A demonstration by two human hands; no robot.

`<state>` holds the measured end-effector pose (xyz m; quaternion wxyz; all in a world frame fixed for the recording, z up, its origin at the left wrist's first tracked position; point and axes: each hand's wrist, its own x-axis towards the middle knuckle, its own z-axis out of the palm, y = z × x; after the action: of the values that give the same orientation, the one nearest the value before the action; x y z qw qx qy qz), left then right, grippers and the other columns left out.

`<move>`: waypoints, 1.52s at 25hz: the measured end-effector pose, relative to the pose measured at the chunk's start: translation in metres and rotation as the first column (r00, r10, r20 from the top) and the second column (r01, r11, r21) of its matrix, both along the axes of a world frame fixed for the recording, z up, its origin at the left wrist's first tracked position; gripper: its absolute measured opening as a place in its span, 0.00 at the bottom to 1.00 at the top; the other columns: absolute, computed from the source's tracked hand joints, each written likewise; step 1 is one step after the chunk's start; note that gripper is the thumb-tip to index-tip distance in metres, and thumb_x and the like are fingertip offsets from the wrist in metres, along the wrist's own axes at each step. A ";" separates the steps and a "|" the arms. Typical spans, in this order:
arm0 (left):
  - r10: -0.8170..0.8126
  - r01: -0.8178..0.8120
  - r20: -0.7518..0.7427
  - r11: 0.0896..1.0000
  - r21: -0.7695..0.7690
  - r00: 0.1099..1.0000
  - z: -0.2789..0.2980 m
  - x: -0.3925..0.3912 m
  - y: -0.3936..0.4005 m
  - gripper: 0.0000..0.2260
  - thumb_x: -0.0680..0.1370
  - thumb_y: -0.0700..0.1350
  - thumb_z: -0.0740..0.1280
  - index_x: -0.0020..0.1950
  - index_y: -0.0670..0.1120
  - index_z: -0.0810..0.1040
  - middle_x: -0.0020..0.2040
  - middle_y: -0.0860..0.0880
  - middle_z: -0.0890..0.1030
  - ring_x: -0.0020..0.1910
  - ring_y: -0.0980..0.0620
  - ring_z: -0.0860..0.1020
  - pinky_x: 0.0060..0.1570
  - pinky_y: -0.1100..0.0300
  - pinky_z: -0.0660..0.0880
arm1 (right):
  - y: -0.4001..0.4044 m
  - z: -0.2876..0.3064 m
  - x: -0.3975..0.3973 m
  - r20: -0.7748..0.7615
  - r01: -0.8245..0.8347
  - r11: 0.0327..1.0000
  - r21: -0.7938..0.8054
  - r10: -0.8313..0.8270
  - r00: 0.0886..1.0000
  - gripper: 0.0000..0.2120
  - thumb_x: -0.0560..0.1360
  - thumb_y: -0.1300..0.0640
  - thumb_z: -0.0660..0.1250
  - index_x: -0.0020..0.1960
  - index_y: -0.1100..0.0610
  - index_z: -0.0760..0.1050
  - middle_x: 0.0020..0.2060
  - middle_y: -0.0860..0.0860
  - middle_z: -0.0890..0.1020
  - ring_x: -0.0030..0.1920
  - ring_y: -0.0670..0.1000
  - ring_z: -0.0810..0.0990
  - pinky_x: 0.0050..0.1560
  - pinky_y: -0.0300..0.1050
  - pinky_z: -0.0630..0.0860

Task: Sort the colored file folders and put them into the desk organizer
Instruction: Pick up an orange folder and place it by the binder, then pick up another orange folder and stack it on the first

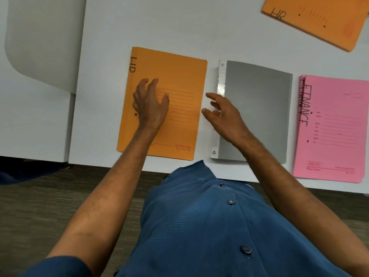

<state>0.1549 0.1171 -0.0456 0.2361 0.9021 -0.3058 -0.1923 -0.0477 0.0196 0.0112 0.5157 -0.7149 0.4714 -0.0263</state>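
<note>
An orange folder marked HR (179,76) lies flat on the white desk near its front edge. My left hand (149,102) hovers over its middle, fingers spread, holding nothing. Right of it lies a grey folder (259,100) with a white spine. My right hand (223,114) is over the grey folder's left edge, fingers apart and empty. A pink stack marked FINANCE (335,126) lies at the far right. A second orange HR folder (315,19) sits askew at the back right. No desk organizer is in view.
The white desk (159,27) has its front edge close to my body. A lower white surface with a rounded grey-white piece (40,47) adjoins it on the left. Dark wood-look floor (40,196) shows below.
</note>
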 end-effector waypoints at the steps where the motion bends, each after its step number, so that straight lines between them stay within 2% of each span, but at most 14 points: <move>1: -0.001 0.001 -0.021 1.000 -0.026 1.000 0.003 -0.008 -0.014 0.24 0.80 0.52 0.66 0.77 0.51 0.70 0.79 0.46 0.63 0.77 0.44 0.62 0.72 0.43 0.60 | -0.012 0.003 -0.011 0.017 0.031 0.999 -0.030 -0.031 0.999 0.25 0.82 0.50 0.66 0.77 0.48 0.66 0.75 0.49 0.69 0.69 0.44 0.70 0.59 0.31 0.72; 3: -0.016 0.011 -0.073 0.998 -0.068 0.997 0.011 -0.028 -0.047 0.24 0.80 0.52 0.65 0.77 0.51 0.70 0.79 0.47 0.63 0.77 0.45 0.61 0.72 0.44 0.60 | -0.040 0.008 -0.038 0.024 0.086 0.994 -0.071 -0.084 0.996 0.24 0.82 0.51 0.66 0.76 0.50 0.67 0.75 0.49 0.69 0.67 0.42 0.70 0.58 0.29 0.71; 6: -0.067 0.053 -0.126 0.993 -0.107 0.990 0.020 -0.062 -0.102 0.25 0.81 0.51 0.65 0.78 0.50 0.68 0.81 0.47 0.63 0.79 0.46 0.60 0.73 0.46 0.61 | -0.089 0.009 -0.091 -0.008 0.182 0.981 -0.072 -0.183 0.983 0.23 0.82 0.49 0.66 0.75 0.49 0.69 0.75 0.48 0.69 0.69 0.44 0.71 0.65 0.42 0.73; 11: -0.140 0.106 -0.170 0.975 -0.196 0.975 0.026 -0.098 -0.175 0.25 0.82 0.50 0.65 0.79 0.49 0.66 0.81 0.46 0.63 0.80 0.46 0.58 0.77 0.51 0.58 | -0.165 0.006 -0.169 -0.017 0.399 0.917 -0.026 -0.399 0.917 0.21 0.81 0.49 0.66 0.73 0.48 0.70 0.72 0.46 0.73 0.70 0.48 0.73 0.64 0.46 0.73; 14: -0.150 0.111 -0.182 0.972 -0.207 0.972 0.031 -0.111 -0.226 0.26 0.83 0.50 0.65 0.80 0.48 0.65 0.81 0.46 0.62 0.81 0.45 0.58 0.78 0.49 0.58 | -0.215 0.006 -0.205 -0.039 0.492 0.871 -0.011 -0.492 0.870 0.21 0.82 0.47 0.65 0.74 0.46 0.69 0.72 0.46 0.73 0.69 0.48 0.73 0.64 0.50 0.72; 19: -0.157 0.135 -0.203 0.984 -0.119 0.967 0.031 -0.124 -0.316 0.29 0.82 0.54 0.65 0.81 0.49 0.61 0.82 0.47 0.60 0.81 0.46 0.56 0.77 0.49 0.58 | -0.301 -0.012 -0.238 -0.013 0.618 0.786 0.015 -0.618 0.786 0.25 0.81 0.47 0.66 0.76 0.45 0.65 0.75 0.46 0.69 0.73 0.49 0.69 0.63 0.48 0.70; 23: -0.150 0.138 -0.240 0.988 -0.065 0.959 0.017 -0.126 -0.373 0.31 0.82 0.56 0.66 0.82 0.49 0.59 0.83 0.47 0.58 0.82 0.46 0.56 0.78 0.47 0.57 | -0.354 -0.041 -0.245 0.002 0.645 0.760 -0.078 -0.647 0.762 0.33 0.79 0.48 0.69 0.80 0.48 0.60 0.78 0.49 0.64 0.77 0.50 0.64 0.75 0.52 0.66; 25: -0.141 0.133 -0.237 0.990 -0.049 0.961 0.008 -0.124 -0.401 0.33 0.81 0.56 0.66 0.82 0.48 0.58 0.82 0.45 0.59 0.81 0.44 0.57 0.78 0.45 0.58 | -0.377 -0.052 -0.245 -0.006 0.641 0.759 -0.119 -0.646 0.764 0.35 0.79 0.48 0.70 0.81 0.51 0.58 0.79 0.50 0.63 0.78 0.52 0.61 0.76 0.50 0.61; 27: -0.118 0.118 -0.234 0.993 -0.015 0.965 0.000 -0.122 -0.425 0.34 0.81 0.56 0.67 0.82 0.47 0.59 0.81 0.43 0.61 0.80 0.42 0.59 0.77 0.43 0.60 | -0.399 -0.062 -0.242 -0.040 0.638 0.757 -0.138 -0.648 0.760 0.37 0.79 0.48 0.70 0.81 0.52 0.57 0.79 0.51 0.63 0.79 0.54 0.59 0.75 0.52 0.61; 29: -0.106 0.118 -0.187 0.992 0.055 0.977 -0.008 -0.121 -0.445 0.31 0.80 0.58 0.67 0.79 0.45 0.65 0.76 0.40 0.67 0.76 0.38 0.65 0.73 0.42 0.65 | -0.415 -0.073 -0.238 -0.072 0.639 0.752 -0.159 -0.654 0.753 0.37 0.79 0.47 0.70 0.81 0.54 0.57 0.77 0.53 0.65 0.77 0.56 0.59 0.74 0.55 0.63; 31: -0.110 0.120 -0.146 0.991 0.062 0.983 -0.015 -0.121 -0.459 0.21 0.79 0.58 0.66 0.62 0.42 0.78 0.61 0.39 0.78 0.63 0.36 0.76 0.59 0.46 0.74 | -0.425 -0.082 -0.233 -0.103 0.642 0.747 -0.170 -0.662 0.743 0.33 0.78 0.48 0.69 0.78 0.54 0.63 0.71 0.55 0.68 0.73 0.58 0.62 0.71 0.55 0.67; 33: -0.064 0.067 -0.198 0.998 0.009 0.978 -0.017 -0.124 -0.464 0.15 0.79 0.55 0.66 0.50 0.42 0.79 0.50 0.42 0.81 0.53 0.39 0.79 0.49 0.52 0.73 | -0.433 -0.091 -0.227 -0.101 0.654 0.738 -0.164 -0.673 0.733 0.23 0.75 0.47 0.68 0.68 0.52 0.72 0.63 0.54 0.71 0.67 0.58 0.67 0.67 0.58 0.72; 35: 0.028 -0.043 -0.321 0.998 -0.040 0.947 -0.013 -0.129 -0.469 0.09 0.80 0.51 0.67 0.53 0.47 0.79 0.50 0.47 0.81 0.54 0.43 0.79 0.52 0.54 0.72 | -0.438 -0.093 -0.222 -0.051 0.712 0.695 -0.100 -0.718 0.694 0.18 0.72 0.46 0.67 0.60 0.49 0.77 0.56 0.52 0.72 0.62 0.58 0.72 0.61 0.58 0.77; 38: 0.154 -0.248 -0.552 0.964 -0.099 0.819 -0.001 -0.131 -0.472 0.05 0.82 0.47 0.66 0.58 0.51 0.76 0.51 0.52 0.79 0.54 0.50 0.75 0.56 0.57 0.69 | -0.442 -0.085 -0.221 0.129 0.815 0.560 0.148 -0.828 0.546 0.15 0.75 0.55 0.67 0.61 0.50 0.81 0.53 0.50 0.82 0.56 0.54 0.82 0.52 0.46 0.81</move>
<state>0.0239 -0.3546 -0.0468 0.4060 0.8156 -0.1445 -0.3860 -0.2690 -0.4225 -0.0741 0.5096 -0.3870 0.7016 -0.3136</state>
